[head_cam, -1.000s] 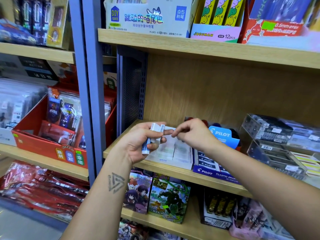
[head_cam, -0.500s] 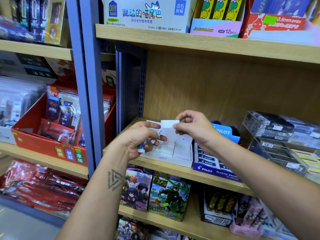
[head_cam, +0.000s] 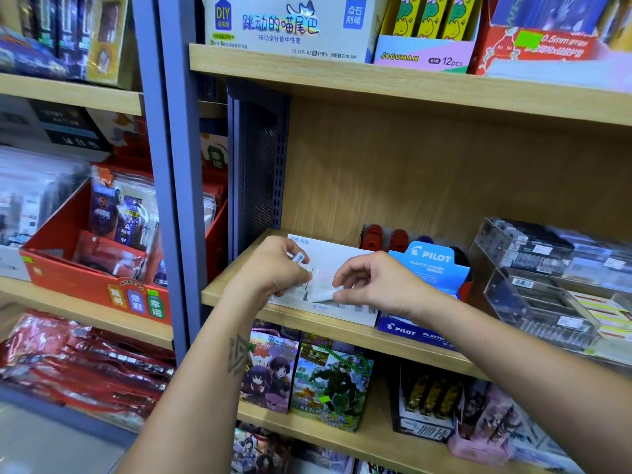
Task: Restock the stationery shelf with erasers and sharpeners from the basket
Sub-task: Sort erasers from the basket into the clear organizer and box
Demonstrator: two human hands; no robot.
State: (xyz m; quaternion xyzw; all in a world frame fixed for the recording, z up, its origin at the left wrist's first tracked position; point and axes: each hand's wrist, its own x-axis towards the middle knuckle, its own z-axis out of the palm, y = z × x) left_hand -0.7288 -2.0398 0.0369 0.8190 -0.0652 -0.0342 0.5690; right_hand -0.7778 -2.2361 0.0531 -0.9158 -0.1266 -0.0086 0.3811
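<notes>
Eraser [head_cam: 324, 295] between right hand [head_cam: 376, 285] fingers [head_cam: 342, 295]

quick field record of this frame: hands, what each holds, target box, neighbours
left hand: grips a small stack of white erasers
right hand: pinches one white eraser, lowering it into the box
target box: white Kokuyo display box on the wooden shelf, partly filled
right neighbour: blue Pilot eraser box
further right: clear acrylic bins
basket: not in view

The left hand [head_cam: 273, 268] hides most of its erasers [head_cam: 299, 258]; the clear cases [head_cam: 547, 285] are blurred.
</notes>
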